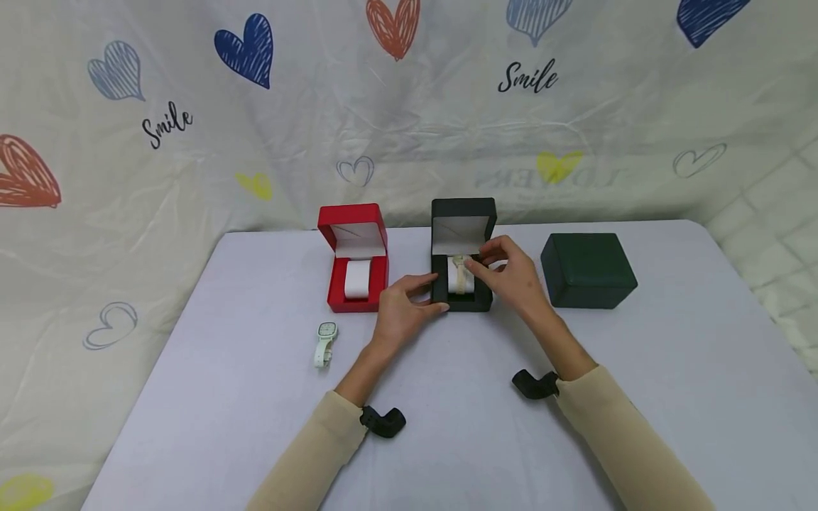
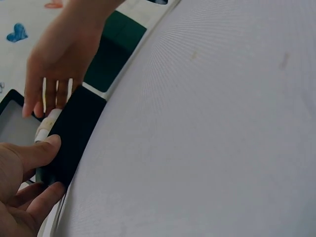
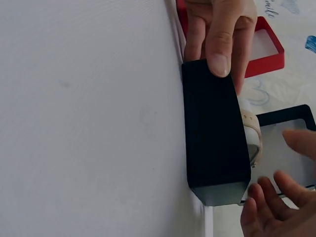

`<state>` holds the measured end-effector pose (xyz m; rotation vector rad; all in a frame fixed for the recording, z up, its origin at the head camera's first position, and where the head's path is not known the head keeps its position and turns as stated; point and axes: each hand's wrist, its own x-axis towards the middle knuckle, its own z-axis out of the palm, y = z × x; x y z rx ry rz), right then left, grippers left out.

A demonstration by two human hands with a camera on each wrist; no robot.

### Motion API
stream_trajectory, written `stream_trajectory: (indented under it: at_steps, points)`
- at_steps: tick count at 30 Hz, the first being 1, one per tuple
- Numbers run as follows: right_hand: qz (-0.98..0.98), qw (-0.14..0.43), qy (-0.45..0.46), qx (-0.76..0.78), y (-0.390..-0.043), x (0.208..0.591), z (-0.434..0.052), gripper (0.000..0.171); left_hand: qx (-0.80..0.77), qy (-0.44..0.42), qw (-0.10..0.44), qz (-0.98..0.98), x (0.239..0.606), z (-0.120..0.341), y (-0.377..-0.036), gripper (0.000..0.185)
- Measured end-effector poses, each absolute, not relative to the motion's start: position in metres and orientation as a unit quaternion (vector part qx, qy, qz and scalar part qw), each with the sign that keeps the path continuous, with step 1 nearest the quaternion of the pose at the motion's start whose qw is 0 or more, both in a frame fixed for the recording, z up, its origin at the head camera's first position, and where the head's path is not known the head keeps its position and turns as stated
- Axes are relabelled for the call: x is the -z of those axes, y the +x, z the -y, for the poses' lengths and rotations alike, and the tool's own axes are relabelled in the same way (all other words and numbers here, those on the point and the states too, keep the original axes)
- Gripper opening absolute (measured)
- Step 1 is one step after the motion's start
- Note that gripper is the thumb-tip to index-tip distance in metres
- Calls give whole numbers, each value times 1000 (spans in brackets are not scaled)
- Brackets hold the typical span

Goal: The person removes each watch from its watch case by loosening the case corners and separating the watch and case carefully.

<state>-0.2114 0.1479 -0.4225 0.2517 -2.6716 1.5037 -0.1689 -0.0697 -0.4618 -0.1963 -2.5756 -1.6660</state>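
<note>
A black watch box (image 1: 469, 304) stands with its lid up near the table's back edge. Inside, a watch with a beige strap (image 3: 251, 121) is wrapped around a white cushion (image 1: 470, 282). My left hand (image 1: 404, 312) grips the box's left side, thumb on the front and fingers along the side. Over the box's right side is my right hand (image 1: 514, 280), its thumb and fingers spread beside the watch. In the right wrist view those fingers (image 3: 269, 205) show a gap to the watch and hold nothing.
Left of the black box stands an open red watch box (image 1: 336, 292) with a white cushion. A pale green watch (image 1: 326, 344) lies in front of it. To the right sits a closed dark green box (image 1: 584, 270). Behind the white table (image 1: 434, 411) hangs a heart-patterned cloth (image 1: 409, 106).
</note>
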Motion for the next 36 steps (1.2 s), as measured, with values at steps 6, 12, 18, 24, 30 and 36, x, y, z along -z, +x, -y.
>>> stream_trajectory:
  at_steps: [6, 12, 18, 24, 30, 36]
  points:
    - [883, -6, 152, -444, -216, 428, -149, 58, 544, -64, 33, 836, 463, 70, -169, 56]
    - [901, -22, 190, -390, -219, 427, -149, 70, 552, -66, 40, 830, 464, 70, -169, 56]
    - [911, -49, 194, -361, -222, 425, -149, 75, 562, -71, 46, 823, 466, 69, -169, 55]
    - [918, -53, 199, -339, -223, 423, -148, 77, 568, -70, 41, 819, 466, 69, -169, 56]
    - [918, -40, 199, -341, -222, 423, -146, 76, 566, -65, 39, 821, 466, 69, -168, 55]
    - [918, -24, 206, -339, -221, 423, -146, 77, 563, -68, 39, 823, 465, 69, -168, 55]
